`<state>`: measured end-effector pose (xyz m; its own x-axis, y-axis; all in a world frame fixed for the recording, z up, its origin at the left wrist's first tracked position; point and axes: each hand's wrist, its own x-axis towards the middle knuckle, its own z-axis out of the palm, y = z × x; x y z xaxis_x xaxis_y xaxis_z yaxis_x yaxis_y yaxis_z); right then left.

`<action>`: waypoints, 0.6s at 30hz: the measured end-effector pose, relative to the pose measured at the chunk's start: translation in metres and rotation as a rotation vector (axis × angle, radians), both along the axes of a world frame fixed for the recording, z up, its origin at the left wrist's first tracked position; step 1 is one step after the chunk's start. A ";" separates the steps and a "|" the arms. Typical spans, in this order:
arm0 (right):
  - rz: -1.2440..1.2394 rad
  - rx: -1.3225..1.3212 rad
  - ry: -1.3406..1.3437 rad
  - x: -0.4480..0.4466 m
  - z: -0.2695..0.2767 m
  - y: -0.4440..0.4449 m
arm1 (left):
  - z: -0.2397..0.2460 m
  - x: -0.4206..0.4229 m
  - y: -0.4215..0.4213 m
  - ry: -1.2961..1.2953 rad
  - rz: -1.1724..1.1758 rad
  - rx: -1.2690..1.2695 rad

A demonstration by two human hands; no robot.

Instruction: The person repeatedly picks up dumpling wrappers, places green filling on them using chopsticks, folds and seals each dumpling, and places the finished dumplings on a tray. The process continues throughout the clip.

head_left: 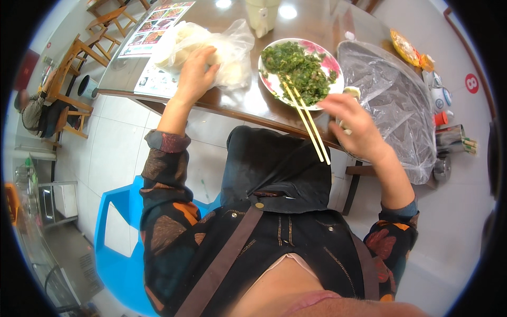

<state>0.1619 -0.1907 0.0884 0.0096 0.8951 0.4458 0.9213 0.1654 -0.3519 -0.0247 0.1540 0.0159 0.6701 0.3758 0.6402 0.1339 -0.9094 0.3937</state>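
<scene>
My left hand (197,75) rests on a clear plastic bag (233,43) with pale, flat dough pieces, probably wrappers, inside. Its fingers are apart and not closed around anything visible. A floral plate (269,85) of chopped green filling (299,65) stands between my hands. Two chopsticks (307,121) lean across its near rim, handles toward me. Beside the plate's right edge, my right hand (356,125) is blurred, its fingers spread. Small pale dough pieces (351,92) show behind and below its fingers, on or at the edge of a plastic-covered tray (396,99).
A light-coloured pitcher (261,18) stands behind the plate. A printed picture menu (154,29) lies under the bag's left side. Far right are a yellow packet (406,47), a white teapot (439,99) and a metal chopstick holder (449,136). A blue chair (119,237) stands at left; a person (33,113) sits beyond.
</scene>
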 end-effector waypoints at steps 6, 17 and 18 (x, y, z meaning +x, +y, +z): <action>0.132 -0.010 -0.052 -0.031 -0.001 0.014 | 0.002 0.000 0.007 0.058 -0.029 0.025; -0.037 0.255 0.240 -0.026 0.002 0.033 | 0.012 0.003 0.015 0.006 -0.069 0.035; -0.055 0.264 0.306 -0.027 0.003 0.031 | 0.011 0.003 0.016 -0.005 -0.087 0.048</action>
<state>0.1354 -0.1600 0.0914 0.2221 0.7449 0.6291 0.7909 0.2397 -0.5631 -0.0213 0.1697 0.0271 0.6956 0.2848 0.6595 0.0514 -0.9354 0.3498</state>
